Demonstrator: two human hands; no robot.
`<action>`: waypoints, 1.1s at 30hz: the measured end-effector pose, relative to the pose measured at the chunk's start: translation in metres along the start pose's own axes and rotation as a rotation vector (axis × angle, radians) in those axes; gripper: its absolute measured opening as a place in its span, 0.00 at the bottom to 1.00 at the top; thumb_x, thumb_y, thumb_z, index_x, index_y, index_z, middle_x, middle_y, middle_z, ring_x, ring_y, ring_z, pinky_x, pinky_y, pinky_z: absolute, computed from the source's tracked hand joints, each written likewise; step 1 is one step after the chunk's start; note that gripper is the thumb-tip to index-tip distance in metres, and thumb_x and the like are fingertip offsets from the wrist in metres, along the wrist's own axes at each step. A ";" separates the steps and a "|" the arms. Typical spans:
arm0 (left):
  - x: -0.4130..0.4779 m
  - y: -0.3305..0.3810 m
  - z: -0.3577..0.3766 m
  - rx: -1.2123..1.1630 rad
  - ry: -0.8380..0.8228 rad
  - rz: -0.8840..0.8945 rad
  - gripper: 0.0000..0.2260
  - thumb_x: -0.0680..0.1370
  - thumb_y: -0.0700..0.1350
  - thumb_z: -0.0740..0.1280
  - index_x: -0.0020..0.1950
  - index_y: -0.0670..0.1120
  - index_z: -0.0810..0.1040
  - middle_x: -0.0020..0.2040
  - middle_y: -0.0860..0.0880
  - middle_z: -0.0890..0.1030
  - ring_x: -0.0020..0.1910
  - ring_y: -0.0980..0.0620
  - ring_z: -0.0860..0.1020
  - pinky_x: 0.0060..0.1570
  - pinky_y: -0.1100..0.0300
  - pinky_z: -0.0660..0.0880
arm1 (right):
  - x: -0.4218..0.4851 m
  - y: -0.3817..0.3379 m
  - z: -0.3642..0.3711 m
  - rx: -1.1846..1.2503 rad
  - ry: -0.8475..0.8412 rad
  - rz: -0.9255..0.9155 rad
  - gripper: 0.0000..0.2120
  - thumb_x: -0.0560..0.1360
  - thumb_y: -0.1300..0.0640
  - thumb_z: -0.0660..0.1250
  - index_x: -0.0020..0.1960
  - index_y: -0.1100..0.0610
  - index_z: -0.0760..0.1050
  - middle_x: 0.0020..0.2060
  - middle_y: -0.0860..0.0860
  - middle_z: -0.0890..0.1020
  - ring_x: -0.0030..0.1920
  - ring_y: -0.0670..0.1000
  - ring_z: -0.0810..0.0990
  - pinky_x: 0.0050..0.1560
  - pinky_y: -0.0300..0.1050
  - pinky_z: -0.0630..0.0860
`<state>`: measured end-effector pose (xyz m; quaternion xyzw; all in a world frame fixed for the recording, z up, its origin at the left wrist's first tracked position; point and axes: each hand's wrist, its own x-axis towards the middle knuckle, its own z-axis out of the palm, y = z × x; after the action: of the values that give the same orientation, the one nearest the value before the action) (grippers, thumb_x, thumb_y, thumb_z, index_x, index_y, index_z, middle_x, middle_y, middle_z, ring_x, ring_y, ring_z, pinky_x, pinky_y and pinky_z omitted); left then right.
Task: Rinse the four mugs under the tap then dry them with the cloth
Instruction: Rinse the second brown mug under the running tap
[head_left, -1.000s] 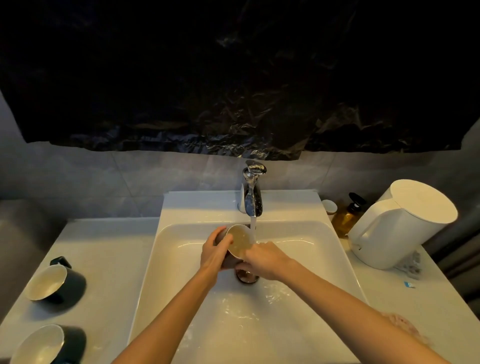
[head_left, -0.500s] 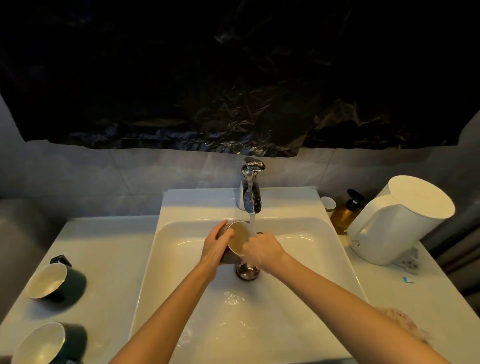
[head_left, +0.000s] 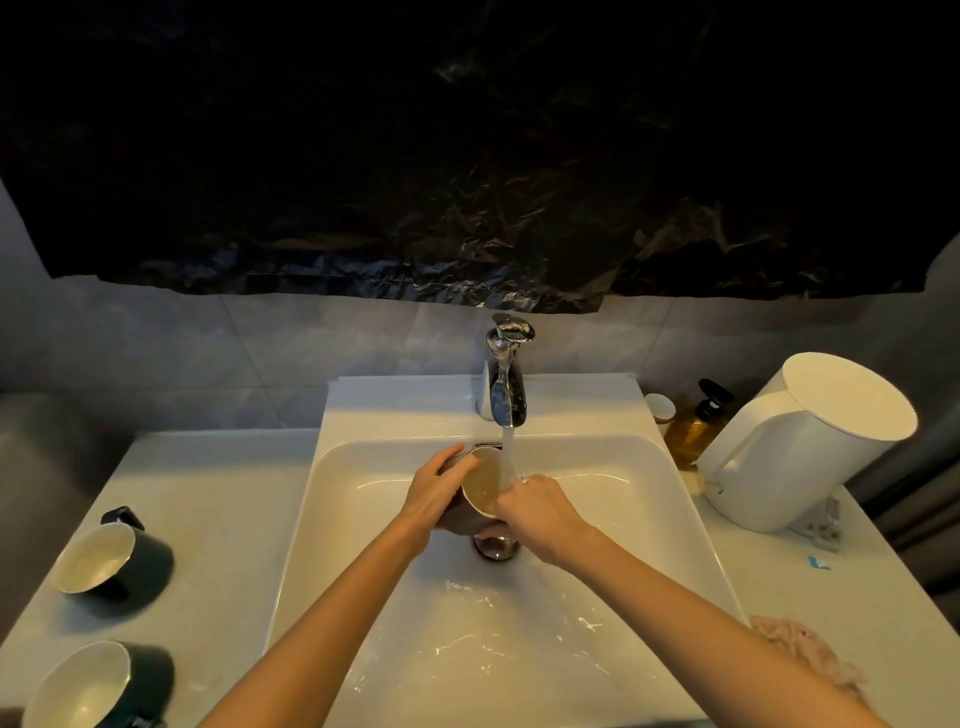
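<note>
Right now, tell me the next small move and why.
Probably turn the mug a little so the water reaches the rest inside: the left hand holds it tilted under the running tap, right hand at its rim.

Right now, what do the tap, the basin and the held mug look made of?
Tap: polished metal, likely chrome-plated; mirror-like reflections.
Basin: probably glazed white ceramic; smooth, glossy, sharp highlights.
Mug: seems glazed ceramic, dark outside, cream inside; soft sheen on the inner wall.

Left hand (head_left: 435, 493) gripping mug (head_left: 480, 486), tap (head_left: 506, 387) running
</note>
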<state>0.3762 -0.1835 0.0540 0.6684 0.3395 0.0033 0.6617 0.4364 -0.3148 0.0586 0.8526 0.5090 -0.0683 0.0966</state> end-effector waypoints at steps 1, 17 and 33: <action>-0.003 -0.002 0.001 -0.044 -0.002 -0.010 0.22 0.75 0.57 0.67 0.68 0.57 0.70 0.64 0.51 0.71 0.61 0.49 0.70 0.57 0.48 0.77 | -0.002 0.001 0.004 0.073 0.042 0.004 0.18 0.79 0.43 0.60 0.61 0.53 0.77 0.53 0.55 0.83 0.51 0.59 0.80 0.48 0.46 0.69; -0.035 -0.030 0.020 -0.149 -0.040 -0.106 0.10 0.81 0.50 0.60 0.48 0.46 0.76 0.46 0.49 0.79 0.47 0.54 0.75 0.48 0.60 0.72 | -0.005 -0.027 0.027 1.921 0.281 0.571 0.12 0.81 0.49 0.60 0.61 0.52 0.74 0.49 0.50 0.85 0.47 0.48 0.85 0.50 0.43 0.79; -0.025 -0.005 0.011 -0.251 -0.047 0.035 0.11 0.80 0.48 0.64 0.41 0.46 0.79 0.56 0.38 0.78 0.59 0.44 0.76 0.61 0.49 0.74 | -0.039 0.004 0.033 0.836 0.592 0.660 0.13 0.74 0.43 0.69 0.41 0.52 0.72 0.35 0.47 0.79 0.37 0.47 0.76 0.38 0.42 0.73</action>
<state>0.3599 -0.2051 0.0595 0.5861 0.3091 0.0416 0.7478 0.4203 -0.3577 0.0356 0.9138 0.1533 0.0113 -0.3759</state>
